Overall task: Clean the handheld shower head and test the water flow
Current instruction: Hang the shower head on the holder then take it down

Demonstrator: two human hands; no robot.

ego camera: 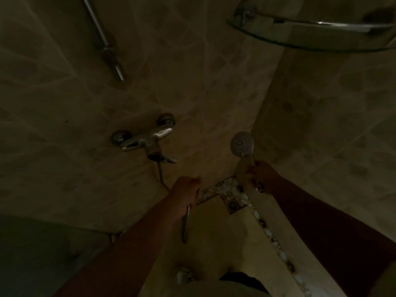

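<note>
I see a dim tiled shower corner, and I take the wall tap (pixel 145 140) as my landmark. My right hand (pixel 262 175) sits to the right of the tap and a little lower, its fingers curled round the handle of the shower head (pixel 242 144). The shower head stands upright above that hand, at about the tap's height, its round nozzle face turned toward me. The light is too low for me to tell exactly how each finger lies on the handle.

My left hand (pixel 186 192) is below the tap and slightly right of it, fingers folded together into a loose fist around the hose (pixel 185 221). 1 stretch of hose runs down from the tap's underside toward this hand, and another hangs from the bottom of the fist. I cannot tell whether the thumb presses on the hose.

A short lever (pixel 169 160) pokes out to the right just under the tap body. 2 round wall fittings flank the tap where it meets the tiles. Above and left of the tap a metal rail (pixel 102 37) slants along the wall. Far up and right of the tap, a curved corner shelf (pixel 310 37) with a metal rim juts from the corner. Below and right of the tap, a patterned tile strip (pixel 233 196) runs between my 2 hands.
</note>
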